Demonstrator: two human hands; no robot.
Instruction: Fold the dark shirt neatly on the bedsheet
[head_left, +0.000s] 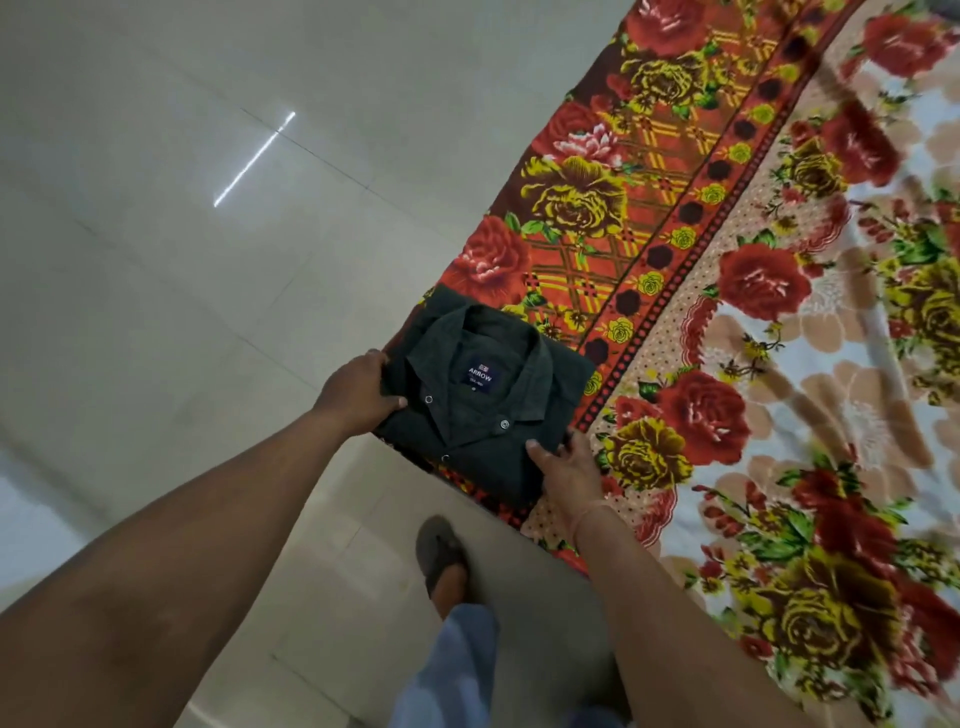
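- Holds the dark shirt (488, 395) w/ both hands, one on each side.
- Shirt folded into a small square, front up, collar (467, 338) on top, round snaps (505, 425) showing.
- Lies on the bedsheet (675, 208), at its near corner, right by the edge next to the floor (156, 260).
- L hand (358, 389): thumb on top of the shirt's L edge, fingers (378, 359) curled round the side, gripping it.
- R hand (563, 467): thumb on top nr the shirt's bottom R corner, fingers at the side edge, gripping it too.
- Blue label (480, 374) inside the collar, reads "ARROW".
- Bedsheet w/ big red & yellow flowers, a dark-dot stripe, a paler part further R.
- Pale shiny tiles on the floor, w/ a streak of light.
- One foot (448, 582) in a sandal (439, 551) on the floor, btwn the two arms.
- Thin band (592, 514) on the R wrist.
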